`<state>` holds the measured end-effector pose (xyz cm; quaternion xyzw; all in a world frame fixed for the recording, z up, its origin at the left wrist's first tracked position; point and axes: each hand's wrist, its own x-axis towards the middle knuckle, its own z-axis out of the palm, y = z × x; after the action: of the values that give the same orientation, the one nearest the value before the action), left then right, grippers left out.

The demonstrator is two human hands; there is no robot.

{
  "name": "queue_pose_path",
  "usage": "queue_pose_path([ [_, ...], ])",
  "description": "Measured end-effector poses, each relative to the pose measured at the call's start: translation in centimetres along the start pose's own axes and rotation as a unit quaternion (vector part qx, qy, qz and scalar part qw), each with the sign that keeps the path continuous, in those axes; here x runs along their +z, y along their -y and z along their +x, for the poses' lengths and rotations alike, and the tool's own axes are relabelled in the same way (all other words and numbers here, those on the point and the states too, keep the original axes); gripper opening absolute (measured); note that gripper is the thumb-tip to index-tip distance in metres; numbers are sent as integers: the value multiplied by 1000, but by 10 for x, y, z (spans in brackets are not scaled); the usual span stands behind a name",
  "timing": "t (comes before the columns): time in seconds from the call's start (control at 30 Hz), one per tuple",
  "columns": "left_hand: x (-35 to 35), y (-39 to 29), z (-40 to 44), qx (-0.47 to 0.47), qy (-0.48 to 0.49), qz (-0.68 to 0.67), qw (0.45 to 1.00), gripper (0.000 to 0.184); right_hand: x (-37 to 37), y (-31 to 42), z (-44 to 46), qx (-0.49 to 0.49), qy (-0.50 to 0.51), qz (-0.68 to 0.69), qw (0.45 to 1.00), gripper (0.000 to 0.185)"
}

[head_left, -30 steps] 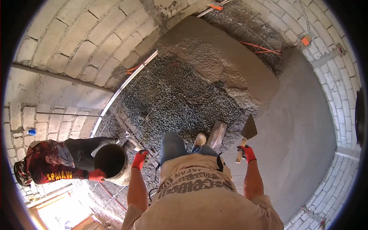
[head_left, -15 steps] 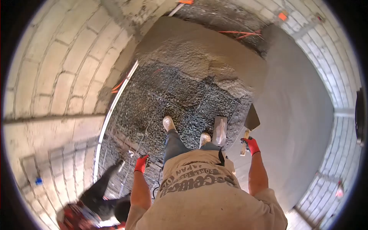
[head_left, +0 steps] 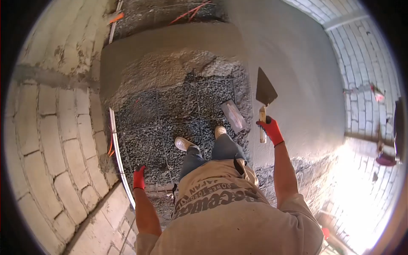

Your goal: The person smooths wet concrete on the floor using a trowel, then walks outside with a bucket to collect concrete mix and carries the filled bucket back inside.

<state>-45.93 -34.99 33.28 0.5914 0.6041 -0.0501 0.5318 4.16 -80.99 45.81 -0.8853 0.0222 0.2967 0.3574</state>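
Observation:
My right hand (head_left: 271, 131), in a red glove with dark fingertips, is closed around the wooden handle of a pointing trowel (head_left: 266, 90). The trowel's pointed blade is directed forward over smooth wet concrete (head_left: 293, 72). My left hand (head_left: 139, 177), gloved alike, hangs low above the gravel near a white pipe (head_left: 120, 155). Its fingers look loosely apart and I see nothing in them. On the gravel, ahead of my feet and left of the trowel, lies a rectangular finishing trowel (head_left: 233, 116), touched by neither hand.
Gravel (head_left: 170, 108) crossed by thin rebar (head_left: 174, 125) surrounds my feet. Rough concrete (head_left: 170, 63) borders it ahead. Block walls stand left (head_left: 51, 123) and right (head_left: 361, 55). Orange strips (head_left: 191, 12) lie at the far end. Bright light enters at lower right.
My view has turned, so the floor and walls appear rotated. The other person at lower left has left the view. My left hand appears farther out to the left; my right hand still holds the trowel.

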Motion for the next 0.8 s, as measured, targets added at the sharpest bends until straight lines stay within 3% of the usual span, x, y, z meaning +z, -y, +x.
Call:
queue_pose_path([
  [0.07,-4,-13,24,22,-27,-13,999,55,-4,20,-9,-54,-40,6,998,35],
  [0.1,-8,-38,19,8,77,-93,993,50,-8,37,-14,-49,-46,12,998,35],
  [0.23,8,-59,30,12,78,-129,989,43,-27,101,-18,-122,-113,25,986,34],
  [0.3,15,-46,39,-18,64,-94,993,43,-43,125,-15,-152,-136,26,979,35],
  [0.37,19,-39,27,-52,42,-60,996,42,-57,148,-10,-186,-163,114,962,36],
  [0.43,27,-42,-6,39,18,31,999,39,-63,151,8,-228,-184,92,952,39],
  [0.5,38,-69,-49,-56,65,-53,995,37,-60,147,35,-268,-203,71,939,42],
  [0.53,40,-51,-55,-43,32,-16,998,36,-54,142,46,-299,-213,36,930,44],
  [0.57,25,-15,-43,-102,76,44,991,37,-49,135,61,-332,-223,0,917,45],
  [0.6,40,-21,-60,-50,51,57,996,39,-35,117,88,-325,-206,13,923,50],
  [0.63,39,14,-49,-64,24,82,994,38,-19,95,114,-338,-198,-2,920,51],
  [0.67,43,28,-42,-138,14,88,986,32,-3,81,139,-328,-159,-13,931,51],
  [0.7,58,12,-43,-200,46,60,977,27,23,56,174,-388,-184,-2,903,50],
  [0.77,85,35,-17,-216,37,76,973,27,83,1,252,-340,-136,-71,928,38],
  [0.8,99,47,-9,-219,25,100,970,30,113,-26,297,-246,-57,-123,960,38],
])
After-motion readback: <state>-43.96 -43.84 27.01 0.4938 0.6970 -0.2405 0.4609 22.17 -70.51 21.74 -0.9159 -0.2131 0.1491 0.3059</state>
